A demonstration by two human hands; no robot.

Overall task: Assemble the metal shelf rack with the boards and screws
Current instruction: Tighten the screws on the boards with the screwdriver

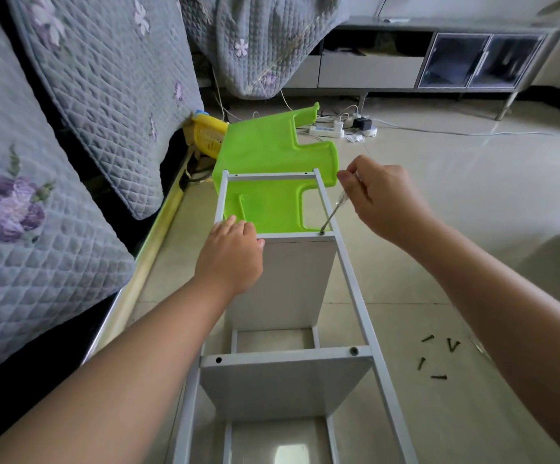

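The right hand (384, 199) is pinching the clear handle of a slim metal-shafted screwdriver (333, 212), fingers curled tight around it, and the tip is sitting in a dark screw (322, 233) at the right end of a crossbar. The left hand (233, 254) is resting on the far edge of a white flat shelf board (292, 283), fingers bent over that edge near the left rail, steadying it.

The grey-white metal shelf rack frame (355, 296) is lying on its side along the floor, running from the near edge toward the far middle. A second white board (285, 386) is sitting nearer, under a crossbar with two holes. Five loose dark screws (437, 358) are lying scattered on the floor, to the right of the frame.

The pale glossy tiled floor (472, 182) is reflecting light. A bright green plastic moulded piece (271, 149) is lying under the frame's far end, with a yellow plastic basket (208, 135) just left of it. A grey quilted floral cover (37, 195) is draping the furniture on the left. A white power strip (327, 130) with cables is lying farther off, before a low grey cabinet (439, 61) along the far wall.
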